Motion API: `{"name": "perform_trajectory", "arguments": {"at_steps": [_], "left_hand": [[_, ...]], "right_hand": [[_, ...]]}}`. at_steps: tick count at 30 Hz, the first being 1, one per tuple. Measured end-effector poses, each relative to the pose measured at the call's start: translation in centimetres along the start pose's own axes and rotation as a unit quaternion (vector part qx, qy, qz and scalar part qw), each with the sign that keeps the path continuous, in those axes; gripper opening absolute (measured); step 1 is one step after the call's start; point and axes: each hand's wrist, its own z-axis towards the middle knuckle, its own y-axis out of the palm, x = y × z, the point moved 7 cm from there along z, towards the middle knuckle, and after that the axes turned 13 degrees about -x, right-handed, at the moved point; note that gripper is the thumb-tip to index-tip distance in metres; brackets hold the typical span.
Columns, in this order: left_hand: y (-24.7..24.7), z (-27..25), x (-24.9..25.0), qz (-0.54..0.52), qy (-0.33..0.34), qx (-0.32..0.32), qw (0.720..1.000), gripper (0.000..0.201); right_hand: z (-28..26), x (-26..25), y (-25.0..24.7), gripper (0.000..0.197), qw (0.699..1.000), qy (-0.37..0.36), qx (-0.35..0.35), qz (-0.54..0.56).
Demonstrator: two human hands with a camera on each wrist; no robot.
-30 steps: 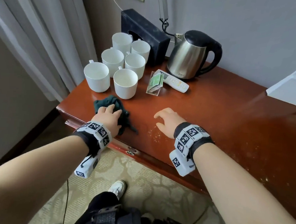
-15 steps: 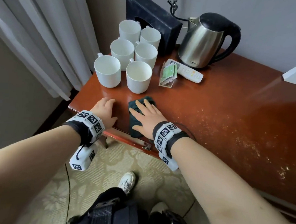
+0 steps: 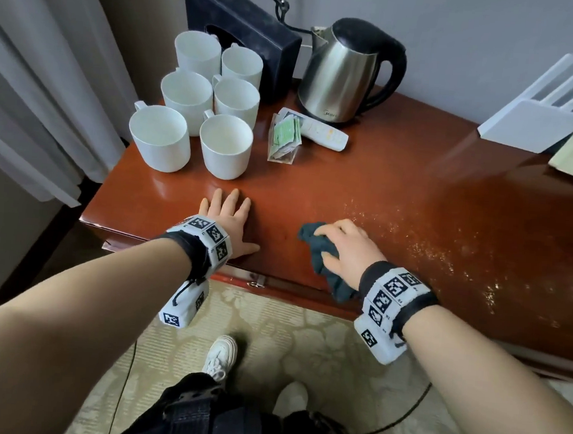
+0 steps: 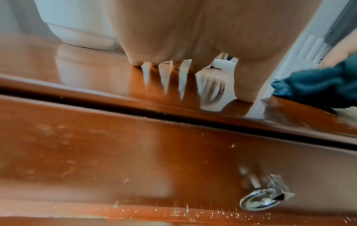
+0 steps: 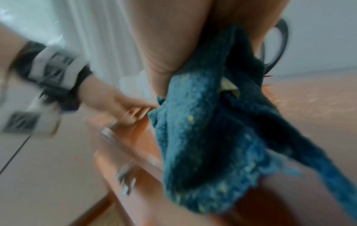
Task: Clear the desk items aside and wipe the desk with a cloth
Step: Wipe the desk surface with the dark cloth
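Note:
A dark teal cloth [image 3: 321, 252] lies bunched near the front edge of the red-brown desk [image 3: 398, 176]. My right hand [image 3: 346, 250] grips it with curled fingers; the right wrist view shows the cloth [image 5: 212, 130] hanging crumpled from the palm. My left hand [image 3: 228, 213] rests flat on the desk to the cloth's left, fingers straight. In the left wrist view its fingertips [image 4: 173, 64] press the glossy top, with the cloth [image 4: 318, 85] at the right. Pale crumbs [image 3: 444, 246] speckle the desk right of the cloth.
Several white mugs [image 3: 191, 110], a black tissue box [image 3: 243, 29], a steel kettle [image 3: 344, 72], a white remote [image 3: 323, 135] and a sachet holder [image 3: 285, 136] crowd the back left. A white router [image 3: 535, 124] stands back right. A drawer ring pull [image 4: 264, 198] sits below the edge.
The cloth passed from my left hand to my right. The right hand now grips it and has dragged it rightward toward the crumbs; the left hand lies flat on the desk.

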Motion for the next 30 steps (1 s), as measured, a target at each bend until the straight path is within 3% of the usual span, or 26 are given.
{"name": "perform_trajectory", "arguments": {"at_steps": [2, 4, 9, 12, 16, 23, 30], "left_hand": [[0.1, 0.4, -0.3, -0.009, 0.012, 0.002, 1.000, 0.098], [0.3, 0.6, -0.6, -0.010, 0.026, 0.015, 1.000, 0.101], [0.5, 0.8, -0.6, 0.007, 0.031, 0.024, 0.999, 0.103], [0.6, 1.0, -0.6, 0.028, 0.022, 0.010, 0.999, 0.101], [0.8, 1.0, -0.4, 0.043, 0.005, -0.009, 0.999, 0.101], [0.8, 0.5, 0.0, 0.034, -0.019, 0.003, 0.999, 0.098], [2.6, -0.6, 5.5, -0.032, -0.062, 0.029, 0.997, 0.083]], "right_hand": [[0.3, 0.7, -2.9, 0.042, 0.994, 0.013, 0.096, 0.052], [2.2, -0.3, -4.5, 0.045, 0.990, -0.003, 0.131, 0.057], [9.4, -3.6, -1.9, 0.055, 0.999, 0.006, 0.012, -0.031], [10.4, -3.5, -0.7, 0.055, 0.997, 0.023, 0.023, -0.065], [10.2, -2.0, -0.7, 0.054, 0.999, 0.008, 0.011, -0.042], [7.1, 0.8, 0.0, 0.052, 0.998, 0.044, 0.045, -0.006], [-1.0, 4.4, 3.8, 0.039, 0.998, -0.038, 0.001, -0.057]]}}
